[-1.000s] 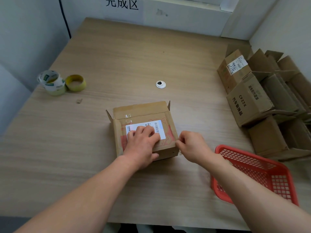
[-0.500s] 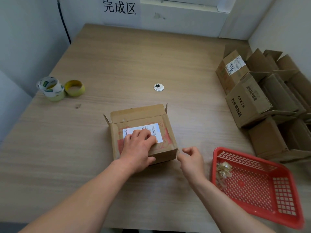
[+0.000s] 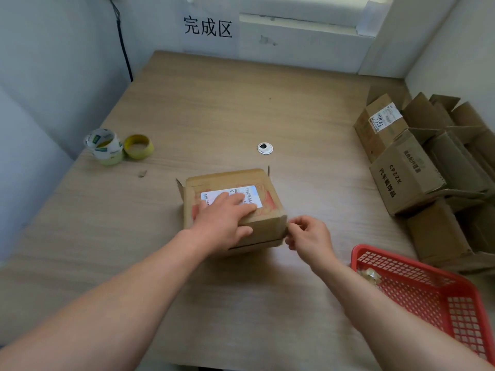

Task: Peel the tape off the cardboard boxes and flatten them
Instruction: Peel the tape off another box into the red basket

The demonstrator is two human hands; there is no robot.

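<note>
Entry: one box in hand. The box point(image 3: 265, 231) sat at mid-counter point(image 3: 241, 103) with its near face toward me and its far flaps standing open.

Left hand point(image 3: 222, 218) lay flat on the box top. Its fingers were straight and spread across the white label point(image 3: 253, 195), and the thumb hung down over the front face. Purpose: dead weight, so the box would neither slide nor lift when the tape was pulled.

Right hand point(image 3: 308, 235) was at the near right corner of the box. Its fingers were curled in narrow, with thumb and forefinger tip to tip against the corner edge. Clear tape did not show against the cardboard from this view. I could not tell whether a tape end was between them or whether they were only picking for one.

Judgement: the step in hand was finding and lifting a tape end at that corner. Flattening was not yet begun, since the box stood at full height.

Red basket point(image 3: 356, 253) stood just beside my right forearm, with a crumpled tape scrap point(image 3: 369, 274) in its left corner. I judged it was placed within short reach of the peeling hand, for discards.

Pile of boxes point(image 3: 407, 178) stood along the right edge with flaps open, none flattened. I took this to be the backlog.

Two tape rolls point(image 3: 117, 147) sat at the far left, well apart from the work.
</note>
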